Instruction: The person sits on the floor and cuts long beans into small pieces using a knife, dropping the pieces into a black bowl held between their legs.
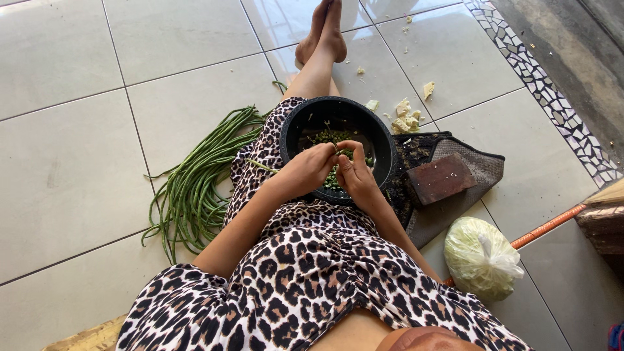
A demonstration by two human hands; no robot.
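You are pinching one bean between your left hand and right hand over the bowl on your lap, where few pieces are lying, while the pile on the left is waiting.

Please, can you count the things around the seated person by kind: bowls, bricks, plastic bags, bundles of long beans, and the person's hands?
Black bowl: 1
Brick: 1
Plastic bag with a cabbage: 1
Bundle of long beans: 1
Hands: 2, left hand and right hand, pinching one bean over the bowl
Total: 6
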